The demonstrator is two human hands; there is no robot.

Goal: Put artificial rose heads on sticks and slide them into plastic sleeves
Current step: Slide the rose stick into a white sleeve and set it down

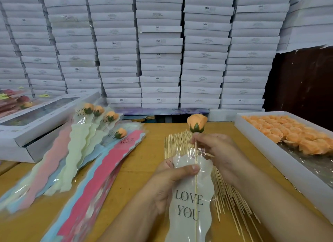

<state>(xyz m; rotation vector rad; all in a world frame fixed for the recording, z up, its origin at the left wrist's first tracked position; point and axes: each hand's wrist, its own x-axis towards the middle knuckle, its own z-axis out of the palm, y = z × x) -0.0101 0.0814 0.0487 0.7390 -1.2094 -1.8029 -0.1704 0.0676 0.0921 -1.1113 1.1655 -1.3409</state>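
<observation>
The right hand (214,148) pinches the wooden stick (195,171) just beneath the orange rose head (196,122); the left hand (173,177) pinches the "LOVE YOU" sleeve (192,202) at its mouth. Pushing askew could pierce the film or dislodge the head.

Clear glossy plastic sleeve (191,204) at 6 o'clock, creased with glare, frosted matt white panel inside; thin pale wooden stick (196,169) runs through it, topped by a matt orange rose head (196,122) with soft foam-like petals. Loose bare wooden sticks (177,142) lie on a smooth yellowish wood table (137,169). Matt white cardboard tray (281,162) at 3 o'clock has shiny film lining; stacked boxes (160,49) at 12 o'clock look like matt white card.
</observation>
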